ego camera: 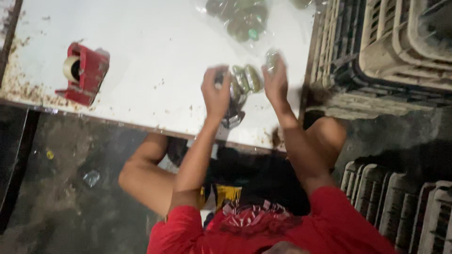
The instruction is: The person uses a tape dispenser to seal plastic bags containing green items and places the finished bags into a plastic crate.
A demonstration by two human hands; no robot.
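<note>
Both my hands are raised over the near edge of a white table [155,56]. My left hand [215,91] grips the twisted end of a clear plastic bag [238,89] that holds several small green fruits. My right hand [276,81] holds the bag's other side, with one green fruit showing at its fingertips. The picture is blurred, so the exact grip is hard to make out. My red sleeves and bare knees show below the table.
A red tape dispenser [82,73] with a roll of tape sits at the table's left. Another clear bag of green fruits [245,19] lies at the far edge. Stacked pale plastic crates [376,56] stand to the right, more crates [400,207] at lower right.
</note>
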